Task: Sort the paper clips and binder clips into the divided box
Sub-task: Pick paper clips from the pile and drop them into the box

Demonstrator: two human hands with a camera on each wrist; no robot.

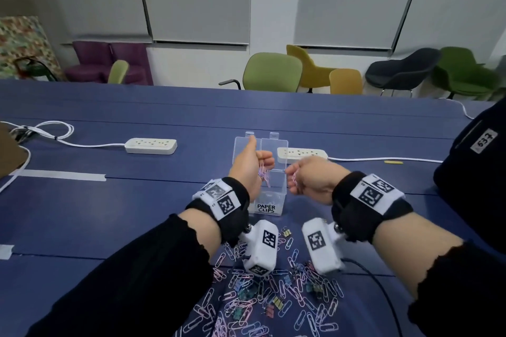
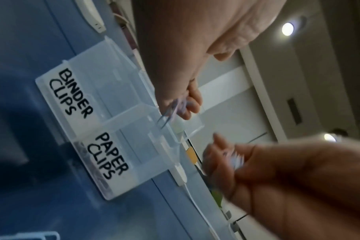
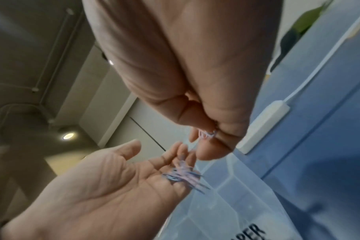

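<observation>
Two bunches of paper clips (image 1: 264, 176) held above divided box (image 1: 271, 200): left hand (image 1: 250, 169) loosely cupping one, right hand (image 1: 309, 179) pinching other. Loose clip pile (image 1: 273, 295) on table (image 1: 109, 200) nearer than box.

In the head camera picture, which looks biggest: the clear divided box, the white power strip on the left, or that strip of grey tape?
1. Grey tape, the longest.
2. Divided box and left power strip: they look alike in size. The box sits nearer and hands hide part of it, so I won't rank them.

An office meeting room. A long blue table (image 1: 109, 200) carries white power strips (image 1: 151, 145). Coloured upholstered chairs (image 1: 272, 72) line the blind-covered wall at twelve o'clock.
</observation>
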